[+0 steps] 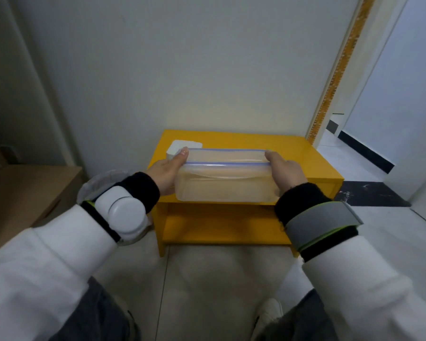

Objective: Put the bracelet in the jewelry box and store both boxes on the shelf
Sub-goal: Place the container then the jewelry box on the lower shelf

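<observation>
Two hands are clasped on the short ends of a clear plastic storage box (225,178) with a blue-edged lid, left hand (167,171) and right hand (286,171) opposite. It is held above a yellow shelf (293,153), where a small white box (183,147) is seen behind the left fingertips.

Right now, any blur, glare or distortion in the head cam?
Head view: wide-angle bowing along the door frame; sleeves soft at the bottom corners; faint glare streaks on the clear box held by left hand and right hand; yellow shelf evenly lit.
</observation>
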